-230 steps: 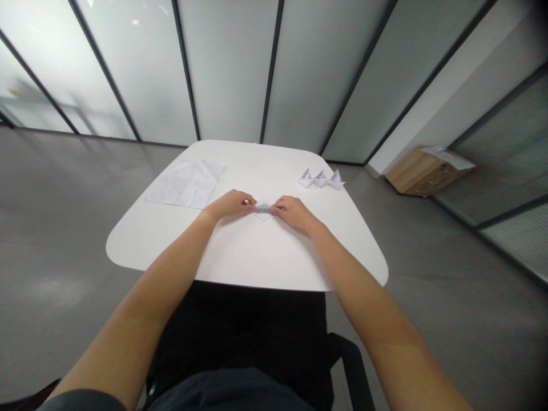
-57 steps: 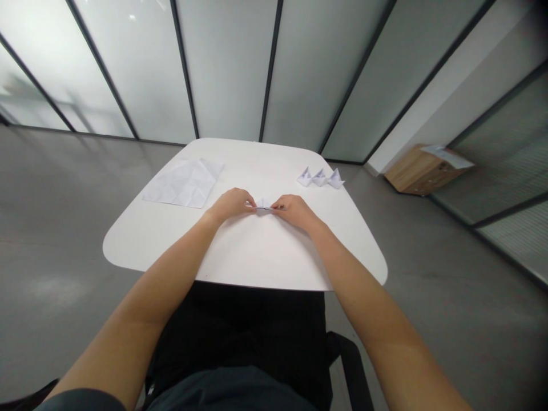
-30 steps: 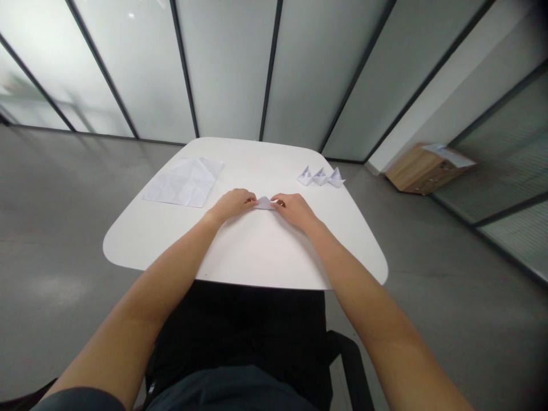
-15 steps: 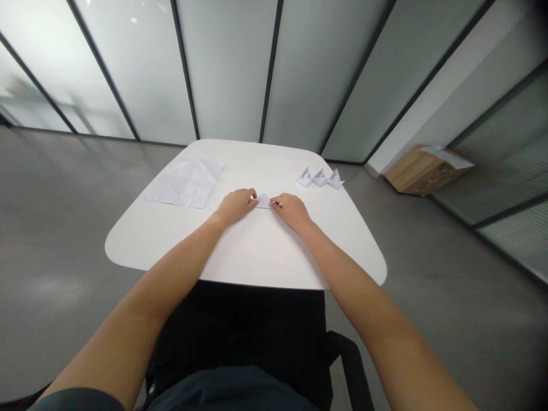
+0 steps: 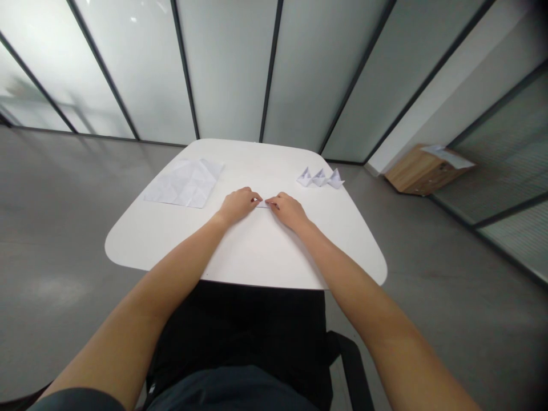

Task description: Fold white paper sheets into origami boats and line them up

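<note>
A small piece of folded white paper (image 5: 262,204) lies flat on the white table, mostly covered by my fingers. My left hand (image 5: 240,204) pinches its left side, thumb and fingers pressed together. From the right, my right hand (image 5: 287,209) holds the other side with closed fingers. The fingertips of both hands almost meet over the paper's middle. Three folded paper boats (image 5: 319,178) stand in a row toward the table's far right. Creased white sheets (image 5: 185,182) are spread out at the left.
The white table (image 5: 252,262) has rounded corners. Frosted glass panels (image 5: 226,68) stand behind it. On the floor at the right is a wooden cabinet (image 5: 422,171) with paper on top. A black chair armrest (image 5: 349,359) is by my right side.
Both hands have moved inward along the folded paper, bringing the fingertips closer together. The paper's peak, visible before between the hands, is now hidden or folded down.
</note>
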Motion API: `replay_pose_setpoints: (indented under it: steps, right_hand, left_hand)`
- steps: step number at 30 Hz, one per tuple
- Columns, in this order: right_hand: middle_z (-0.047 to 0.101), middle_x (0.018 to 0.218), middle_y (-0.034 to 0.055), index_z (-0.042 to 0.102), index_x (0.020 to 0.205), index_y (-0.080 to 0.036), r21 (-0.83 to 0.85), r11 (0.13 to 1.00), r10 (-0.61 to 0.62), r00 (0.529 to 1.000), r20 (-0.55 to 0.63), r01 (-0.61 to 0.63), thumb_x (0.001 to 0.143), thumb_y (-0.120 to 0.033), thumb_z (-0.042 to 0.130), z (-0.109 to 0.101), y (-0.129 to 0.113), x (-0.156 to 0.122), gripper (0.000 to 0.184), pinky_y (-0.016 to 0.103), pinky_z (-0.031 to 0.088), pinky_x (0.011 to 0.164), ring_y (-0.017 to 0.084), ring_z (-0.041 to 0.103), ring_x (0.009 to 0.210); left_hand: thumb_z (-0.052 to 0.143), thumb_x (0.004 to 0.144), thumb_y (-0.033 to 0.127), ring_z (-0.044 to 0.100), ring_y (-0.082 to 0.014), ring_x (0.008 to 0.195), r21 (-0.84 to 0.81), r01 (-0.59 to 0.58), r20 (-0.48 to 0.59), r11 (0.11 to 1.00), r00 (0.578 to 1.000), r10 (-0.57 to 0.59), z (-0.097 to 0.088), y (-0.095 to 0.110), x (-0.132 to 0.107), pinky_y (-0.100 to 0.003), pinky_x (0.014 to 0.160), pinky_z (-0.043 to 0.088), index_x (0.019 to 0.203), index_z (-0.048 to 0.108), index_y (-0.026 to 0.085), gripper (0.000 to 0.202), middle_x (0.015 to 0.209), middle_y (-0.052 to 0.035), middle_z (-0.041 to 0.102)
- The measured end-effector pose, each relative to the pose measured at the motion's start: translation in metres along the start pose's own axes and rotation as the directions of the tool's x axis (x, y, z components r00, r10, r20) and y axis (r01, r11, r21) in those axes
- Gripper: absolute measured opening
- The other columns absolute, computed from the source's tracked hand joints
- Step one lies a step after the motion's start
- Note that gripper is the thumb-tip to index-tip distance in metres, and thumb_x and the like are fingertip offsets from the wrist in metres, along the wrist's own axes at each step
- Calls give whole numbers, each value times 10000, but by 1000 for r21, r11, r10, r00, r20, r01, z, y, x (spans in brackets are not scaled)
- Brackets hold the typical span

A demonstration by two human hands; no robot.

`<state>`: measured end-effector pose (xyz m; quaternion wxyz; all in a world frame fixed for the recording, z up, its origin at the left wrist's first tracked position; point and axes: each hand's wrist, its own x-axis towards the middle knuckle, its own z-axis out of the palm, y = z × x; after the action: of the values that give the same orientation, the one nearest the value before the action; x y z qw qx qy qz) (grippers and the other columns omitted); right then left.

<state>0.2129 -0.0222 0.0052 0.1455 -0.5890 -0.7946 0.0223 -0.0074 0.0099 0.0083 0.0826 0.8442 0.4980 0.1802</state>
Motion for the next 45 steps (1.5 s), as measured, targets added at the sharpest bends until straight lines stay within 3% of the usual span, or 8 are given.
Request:
replay_pose_setpoints:
  steps: [7, 19, 27, 36, 42, 45]
  right_hand:
    - [698, 1237, 115, 767, 1320, -285, -23, 999, 21, 1000, -21, -22, 1121, -374, 498, 1, -11, -2, 345, 337, 522, 918, 257, 682, 1103]
    - [699, 1235, 102, 766, 1331, -263, 12, 999, 32, 999, -9, -32, 1127, -370, 509, 0, -9, -1, 345, 301, 489, 940, 224, 684, 1078]
    - [742, 1100, 78, 805, 1106, -220, 46, 999, -14, 999, -37, 16, 1062, -245, 614, -2, 2, 2, 197, 304, 484, 938, 213, 678, 1030]
    - [742, 1105, 89, 818, 1087, -220, 70, 998, -5, 999, -50, 9, 1052, -240, 623, 1, 1, 3, 199, 320, 496, 962, 227, 687, 1045]
    - [755, 1104, 93, 817, 1094, -209, 52, 999, -13, 998, -59, 16, 1053, -240, 612, 1, 0, 2, 212, 314, 491, 968, 227, 687, 1050]
    - [757, 1085, 92, 818, 1090, -210, 50, 999, -1, 998, -66, 4, 1054, -249, 610, 2, 0, 1, 215, 307, 488, 961, 222, 686, 1046]
  left_hand:
    - [611, 1001, 525, 713, -271, 1001, -17, 21, -30, 1000, 999, -22, 1, 3, 0, -371, 892, 544, 1173, 849, 363, 336, 1125, -61, 754]
    - [568, 1047, 509, 712, -255, 1067, 58, 46, 5, 997, 999, -47, -2, 9, 0, -335, 922, 540, 1266, 823, 358, 369, 1218, -65, 733]
    - [474, 1107, 437, 708, -267, 1072, 105, -10, 43, 994, 999, 6, -2, 8, -5, -362, 899, 540, 1348, 774, 374, 390, 1254, -86, 690]
    - [479, 1107, 410, 706, -261, 1054, 133, -11, 41, 991, 999, 5, -4, 9, -7, -361, 884, 545, 1363, 760, 371, 382, 1257, -92, 680]
    - [466, 1100, 289, 689, -257, 1096, 194, -131, -1, 972, 991, 134, -11, 16, -12, -355, 906, 533, 1181, 810, 270, 354, 1183, -109, 721]
    - [501, 1092, 317, 710, -258, 1042, 217, -131, -4, 967, 991, 135, -11, 19, -13, -366, 898, 538, 1221, 795, 267, 325, 1170, -107, 743]
